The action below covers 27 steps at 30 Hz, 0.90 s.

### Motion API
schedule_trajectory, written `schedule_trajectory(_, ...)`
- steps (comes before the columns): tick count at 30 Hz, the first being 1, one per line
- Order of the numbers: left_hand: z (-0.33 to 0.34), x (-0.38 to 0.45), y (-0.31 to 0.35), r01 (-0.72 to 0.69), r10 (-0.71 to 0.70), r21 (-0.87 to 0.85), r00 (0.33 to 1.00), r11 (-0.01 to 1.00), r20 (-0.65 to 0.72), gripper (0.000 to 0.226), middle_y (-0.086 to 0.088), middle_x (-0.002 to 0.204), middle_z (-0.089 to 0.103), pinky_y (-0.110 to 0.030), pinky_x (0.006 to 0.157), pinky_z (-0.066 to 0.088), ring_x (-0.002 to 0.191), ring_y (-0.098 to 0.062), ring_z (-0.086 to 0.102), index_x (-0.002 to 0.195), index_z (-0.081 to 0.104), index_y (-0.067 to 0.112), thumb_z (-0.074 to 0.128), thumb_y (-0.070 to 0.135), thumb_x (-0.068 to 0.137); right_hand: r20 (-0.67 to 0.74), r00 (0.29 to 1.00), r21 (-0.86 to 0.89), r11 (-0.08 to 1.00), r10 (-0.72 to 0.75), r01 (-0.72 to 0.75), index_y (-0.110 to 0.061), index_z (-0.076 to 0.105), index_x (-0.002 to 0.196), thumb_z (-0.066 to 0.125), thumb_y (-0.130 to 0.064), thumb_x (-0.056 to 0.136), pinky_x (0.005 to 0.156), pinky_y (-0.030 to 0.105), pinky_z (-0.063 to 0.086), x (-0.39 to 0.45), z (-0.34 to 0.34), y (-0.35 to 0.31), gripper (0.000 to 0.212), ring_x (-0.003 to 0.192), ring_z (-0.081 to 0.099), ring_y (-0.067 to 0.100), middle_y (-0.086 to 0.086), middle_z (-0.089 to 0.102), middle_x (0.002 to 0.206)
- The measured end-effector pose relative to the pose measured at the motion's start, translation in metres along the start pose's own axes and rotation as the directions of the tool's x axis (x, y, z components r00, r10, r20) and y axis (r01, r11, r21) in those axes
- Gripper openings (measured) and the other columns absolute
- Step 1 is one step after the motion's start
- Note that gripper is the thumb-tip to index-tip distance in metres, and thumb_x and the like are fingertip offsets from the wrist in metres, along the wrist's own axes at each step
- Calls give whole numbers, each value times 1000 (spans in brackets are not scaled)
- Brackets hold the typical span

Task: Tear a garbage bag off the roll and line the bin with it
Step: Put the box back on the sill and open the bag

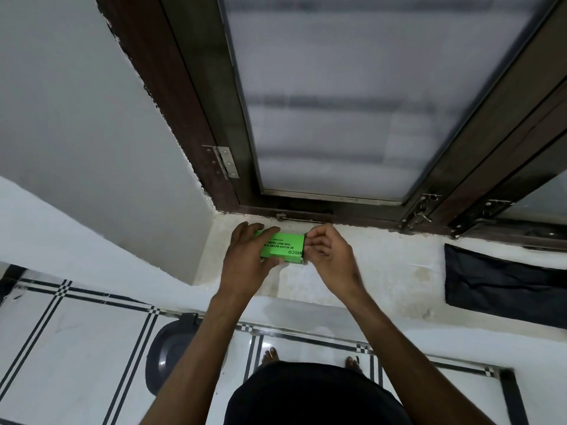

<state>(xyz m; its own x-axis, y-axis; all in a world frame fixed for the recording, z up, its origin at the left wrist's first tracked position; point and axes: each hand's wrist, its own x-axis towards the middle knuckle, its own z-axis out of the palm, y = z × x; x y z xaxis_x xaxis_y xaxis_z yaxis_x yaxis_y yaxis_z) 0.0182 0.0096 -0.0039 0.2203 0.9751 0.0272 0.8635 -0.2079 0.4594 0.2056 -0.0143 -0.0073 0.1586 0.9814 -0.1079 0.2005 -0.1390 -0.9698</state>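
A bright green box with black print lies on the white window ledge, close under the window frame. My left hand grips the box's left part, thumb over its top and fingers round its far side. My right hand is at the box's right end, fingers curled and pinching there; what it pinches is hidden. No roll or bag shows outside the box. A dark grey bin with a round lid stands on the floor below the ledge, to the left of my left forearm.
A dark folded cloth lies on the ledge to the right. The frosted window with its latches rises behind the box. A white wall closes the ledge on the left. My bare feet stand on white tiles with black lines.
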Motion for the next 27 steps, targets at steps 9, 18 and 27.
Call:
schedule_trajectory(9, -1, -1, 2, 11, -11, -13, 1000, 1000, -11, 64, -7, 134, 57, -40, 103, 41, 132, -32, 39, 135, 59, 26, 81, 33, 76, 66, 997, -160, 986, 50, -39, -12, 69, 107, 66, -4, 90, 82, 25, 57, 9, -28, 12, 19, 95, 66, 14, -1, 71, 102)
schedule_trajectory(18, -3, -2, 6, 39, -39, -8, 999, 999, -26, 65, -7, 133, 58, -36, 102, 42, 130, -31, 40, 135, 59, 25, 81, 33, 76, 167, 986, -141, 990, 7, 17, -13, 62, 110, 75, -7, 83, 78, 24, 58, 3, -16, 12, 31, 92, 65, 13, 0, 67, 101)
schedule_trajectory(27, 2, -2, 6, 33, -33, -7, 998, 999, -54, 65, -10, 127, 61, -41, 100, 44, 125, -35, 45, 132, 62, 22, 84, 30, 72, 192, 980, -67, 997, 43, -30, -11, 70, 95, 68, -1, 87, 77, 18, 56, 5, -10, 10, 12, 87, 69, 13, 0, 73, 92)
